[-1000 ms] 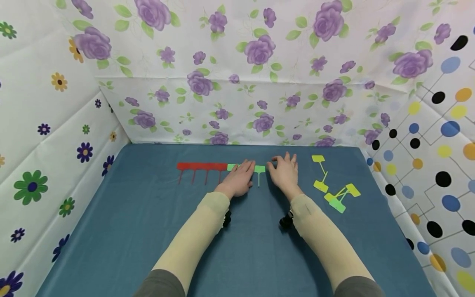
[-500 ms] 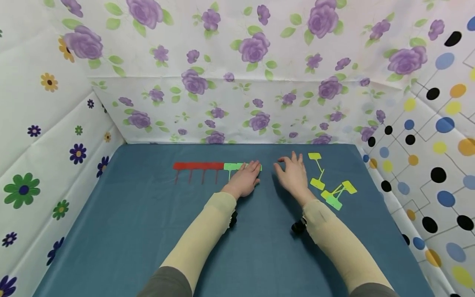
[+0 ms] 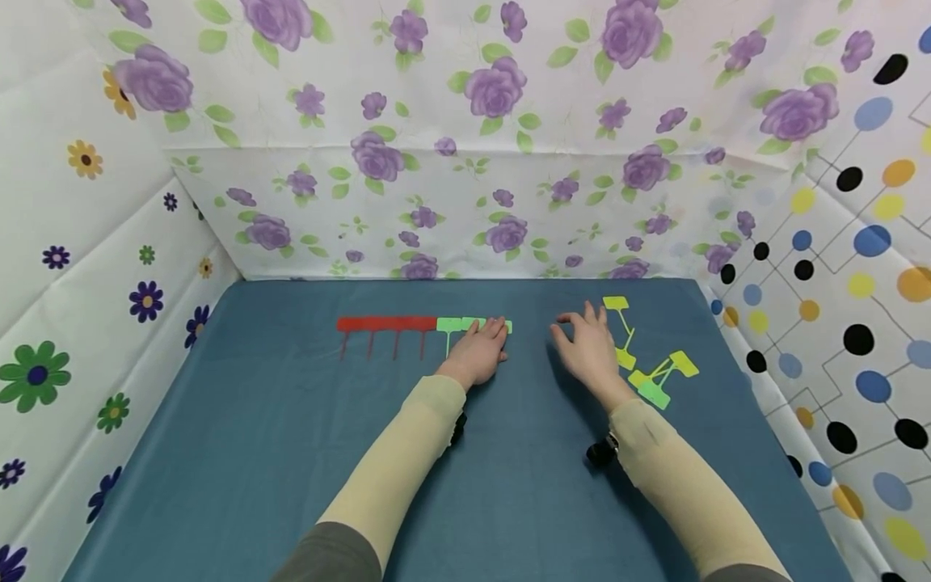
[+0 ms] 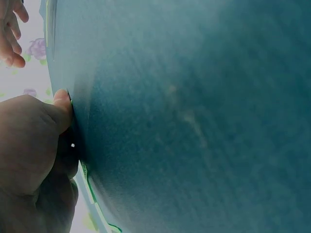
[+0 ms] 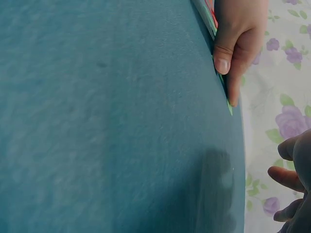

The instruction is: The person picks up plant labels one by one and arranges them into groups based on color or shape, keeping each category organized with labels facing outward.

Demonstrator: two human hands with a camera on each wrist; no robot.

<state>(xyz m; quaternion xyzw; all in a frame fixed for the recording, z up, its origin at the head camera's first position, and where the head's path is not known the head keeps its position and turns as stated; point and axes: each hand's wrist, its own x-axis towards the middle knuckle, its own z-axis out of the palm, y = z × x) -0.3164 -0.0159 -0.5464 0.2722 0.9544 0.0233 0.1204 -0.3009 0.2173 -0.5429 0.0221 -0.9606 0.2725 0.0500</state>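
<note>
A row of flat T-shaped tags with thin stems lies across the far part of the table: red tags on the left, light green tags continuing to the right. My left hand rests on the green end with fairly straight fingers, covering part of it. In the right wrist view its fingertips press by a green tip. My right hand, fingers loosely bent and holding nothing, hovers over the table just left of two yellow tags, partly hiding the lower one.
Beside the right forearm lies a small crossed pile of yellow tags and a green tag. A blue cloth covers the table. Patterned sheets hang as walls: purple flowers at the back, daisies left, coloured dots right.
My left hand has slid right along the green tags, uncovering the ones nearest the red. The right hand has moved away to the right, up to the yellow tags. The head view has shifted slightly.
</note>
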